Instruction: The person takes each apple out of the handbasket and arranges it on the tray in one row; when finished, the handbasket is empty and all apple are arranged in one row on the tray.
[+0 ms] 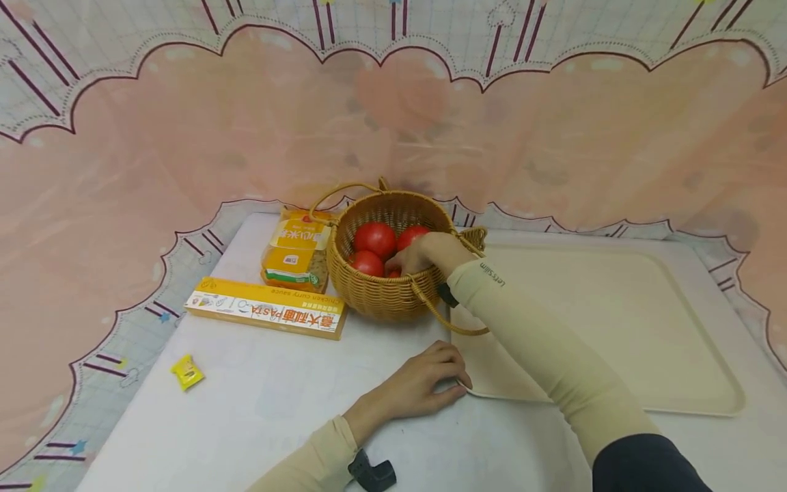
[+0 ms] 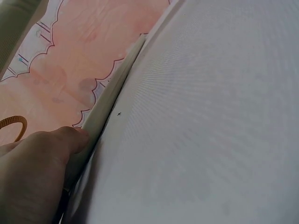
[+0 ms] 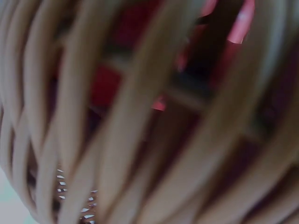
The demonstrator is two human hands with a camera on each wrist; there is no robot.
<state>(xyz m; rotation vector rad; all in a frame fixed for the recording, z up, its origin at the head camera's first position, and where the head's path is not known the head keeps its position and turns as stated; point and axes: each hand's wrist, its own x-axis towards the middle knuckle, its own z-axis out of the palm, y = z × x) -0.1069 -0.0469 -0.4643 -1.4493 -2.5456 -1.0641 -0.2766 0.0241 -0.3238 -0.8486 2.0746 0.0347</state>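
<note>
Right hand (image 1: 427, 253) is down in the basket (image 1: 375, 297), far and centre, fingertips lost among glossy, round red tomatoes (image 1: 375, 239), so whether they grasp one, I can't tell! Left hand (image 1: 418, 383), fingers bent, grips the near left corner of the tray (image 1: 615, 307), pale and flat on the right.

The tomatoes (image 1: 375, 239) look glossy, the basket (image 1: 375, 297) rough woven wicker, the tray (image 1: 590, 321) matt, perhaps plastic.

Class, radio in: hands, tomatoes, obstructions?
Left hand holds tray by corner. Right hand in basket among tomatoes, grip hidden. Basket handle overlaps tray's edge in view.
</note>
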